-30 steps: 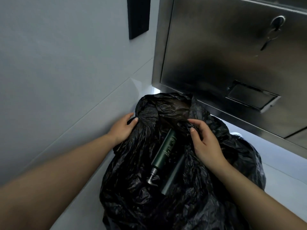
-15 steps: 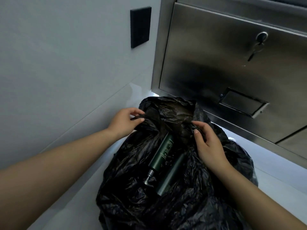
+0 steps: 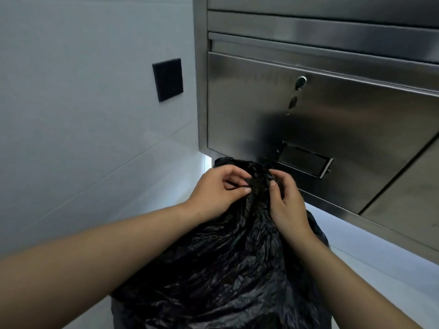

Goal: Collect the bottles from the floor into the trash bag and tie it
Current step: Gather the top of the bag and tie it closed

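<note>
Black trash bag (image 3: 225, 269) upright, neck gathered upward, both hands pinching it

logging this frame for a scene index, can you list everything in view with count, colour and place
trash bag: one, black, crinkled, bottom centre on the floor, its mouth gathered shut between the hands
steel cabinet: one, brushed silver, upper right, behind the bag
lock: one, silver, on the cabinet's front panel, a key hanging from it
recessed handle: one, dark inside a silver frame, low on the same panel, just right of the hands
wall plate: one, black, on the pale grey wall at left
floor: pale, showing at lower right
left hand: one, pinching the bag's top
right hand: one, pinching the bag's top
</note>
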Action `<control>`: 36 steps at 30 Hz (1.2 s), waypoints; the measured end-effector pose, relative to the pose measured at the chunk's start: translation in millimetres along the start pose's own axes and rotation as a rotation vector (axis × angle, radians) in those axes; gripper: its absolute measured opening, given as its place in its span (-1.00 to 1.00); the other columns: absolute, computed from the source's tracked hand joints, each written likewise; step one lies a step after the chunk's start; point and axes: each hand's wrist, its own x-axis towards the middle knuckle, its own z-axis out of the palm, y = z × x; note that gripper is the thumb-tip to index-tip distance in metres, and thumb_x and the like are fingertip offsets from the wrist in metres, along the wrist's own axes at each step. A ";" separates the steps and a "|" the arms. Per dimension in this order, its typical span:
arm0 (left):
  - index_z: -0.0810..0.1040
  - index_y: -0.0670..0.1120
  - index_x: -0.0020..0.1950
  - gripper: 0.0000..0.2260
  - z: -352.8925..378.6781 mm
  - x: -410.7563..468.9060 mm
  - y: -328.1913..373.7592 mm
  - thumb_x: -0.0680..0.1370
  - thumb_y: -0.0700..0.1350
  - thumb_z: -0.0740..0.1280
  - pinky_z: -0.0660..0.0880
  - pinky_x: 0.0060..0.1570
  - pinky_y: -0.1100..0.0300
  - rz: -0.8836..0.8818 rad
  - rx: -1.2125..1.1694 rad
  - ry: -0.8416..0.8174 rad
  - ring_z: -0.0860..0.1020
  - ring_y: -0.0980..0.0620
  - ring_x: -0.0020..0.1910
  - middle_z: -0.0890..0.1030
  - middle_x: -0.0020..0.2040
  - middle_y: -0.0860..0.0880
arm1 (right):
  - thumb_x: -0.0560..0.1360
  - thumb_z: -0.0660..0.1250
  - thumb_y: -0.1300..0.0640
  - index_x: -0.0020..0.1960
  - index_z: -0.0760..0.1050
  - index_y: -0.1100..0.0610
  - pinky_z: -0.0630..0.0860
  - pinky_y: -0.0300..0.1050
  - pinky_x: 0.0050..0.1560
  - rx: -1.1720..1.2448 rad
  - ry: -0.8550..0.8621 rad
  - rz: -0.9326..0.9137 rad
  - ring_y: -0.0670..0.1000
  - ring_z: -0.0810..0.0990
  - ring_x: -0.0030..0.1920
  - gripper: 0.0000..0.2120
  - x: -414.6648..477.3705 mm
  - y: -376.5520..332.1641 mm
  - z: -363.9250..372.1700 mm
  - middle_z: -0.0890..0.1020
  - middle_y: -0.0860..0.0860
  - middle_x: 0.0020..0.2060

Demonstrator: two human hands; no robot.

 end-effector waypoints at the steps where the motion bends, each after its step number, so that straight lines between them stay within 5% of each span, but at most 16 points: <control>1: 0.58 0.13 -0.15 -0.79 5.3 -1.9 0.7 0.38 -0.16 0.49 0.53 -0.13 0.30 0.004 0.004 0.017 0.59 0.16 -0.29 0.64 -0.27 0.14 | 0.59 0.15 0.13 0.20 0.41 -0.05 0.26 -0.62 -0.09 0.003 -0.016 -0.011 -0.51 0.39 -0.01 -0.78 -1.5 -1.4 0.4 0.47 -0.35 -0.03; 5: 0.56 0.11 -0.12 -0.80 9.9 -4.9 -0.5 0.38 -0.15 0.48 0.55 -0.08 0.28 0.008 0.008 0.071 0.61 0.11 -0.24 0.65 -0.23 0.09 | 0.60 0.13 0.08 0.26 0.40 -0.03 0.31 -0.52 0.04 0.026 -0.112 0.002 -0.31 0.45 0.10 -0.75 -10.6 -4.3 4.3 0.52 -0.21 0.09; 10: 0.58 0.05 -0.07 -0.80 3.0 -3.5 -6.7 0.39 -0.18 0.48 0.52 -0.13 0.39 -0.017 -0.140 0.093 0.64 0.19 -0.24 0.69 -0.24 0.09 | 0.51 0.29 -0.02 0.20 0.37 -0.16 0.34 -0.53 0.01 0.035 -0.179 -0.009 -0.37 0.46 0.09 -0.72 -16.8 -10.0 15.0 0.52 -0.29 0.07; 16: 0.58 0.07 0.07 -0.78 -27.7 -0.3 -19.6 0.46 -0.14 0.41 0.50 0.02 0.35 0.039 -0.134 -0.078 0.63 0.20 -0.05 0.70 -0.10 0.10 | 0.49 0.34 0.19 0.18 0.42 -0.09 0.40 -0.46 0.03 0.050 -0.162 -0.036 -0.30 0.54 0.06 -0.68 -11.8 -11.2 28.7 0.59 -0.21 0.03; 21: 0.61 0.14 -0.02 -0.86 -51.4 6.0 -45.0 0.45 0.08 0.36 0.38 -0.04 0.53 0.061 0.011 0.027 0.57 0.32 -0.02 0.66 -0.07 0.21 | 0.51 0.32 0.16 0.15 0.42 -0.14 0.41 -0.48 0.01 0.031 -0.106 -0.025 -0.31 0.53 0.06 -0.71 0.2 -9.1 34.6 0.58 -0.25 0.02; 25: 0.59 0.17 -0.04 -0.85 -60.0 7.5 -58.5 0.51 0.13 0.26 0.46 0.02 0.24 -0.073 -0.086 0.081 0.58 0.27 -0.04 0.65 -0.05 0.21 | 0.51 0.33 0.17 0.11 0.42 -0.16 0.39 -0.55 -0.07 0.023 -0.052 0.007 -0.37 0.53 0.00 -0.72 1.4 -6.2 33.7 0.58 -0.28 -0.02; 28: 0.57 0.18 0.01 -0.77 -59.0 8.4 -52.5 0.52 0.19 0.17 0.43 -0.08 0.26 -0.137 -0.140 0.004 0.60 0.22 -0.09 0.63 -0.03 0.19 | 0.51 0.33 0.17 0.12 0.42 -0.10 0.39 -0.55 -0.10 0.006 -0.006 0.038 -0.38 0.53 -0.03 -0.74 0.5 -1.7 30.9 0.58 -0.27 -0.06; 31: 0.53 0.20 0.11 -0.69 -57.3 8.5 -47.1 0.50 0.26 0.13 0.39 0.03 0.30 -0.177 -0.069 -0.164 0.55 0.18 0.07 0.61 0.01 0.18 | 0.51 0.33 0.15 0.11 0.42 -0.10 0.39 -0.55 -0.09 -0.010 0.030 0.048 -0.38 0.52 -0.04 -0.75 1.7 0.4 27.8 0.57 -0.27 -0.06; 36: 0.51 0.17 0.18 -0.71 -57.6 5.8 -32.5 0.47 -0.01 0.39 0.47 -0.06 0.26 -0.228 -0.155 -0.359 0.60 0.14 -0.03 0.64 0.01 0.10 | 0.51 0.33 0.17 0.11 0.44 -0.08 0.36 -0.57 -0.09 0.012 0.049 0.011 -0.38 0.51 -0.01 -0.76 4.9 -5.0 19.6 0.57 -0.26 -0.04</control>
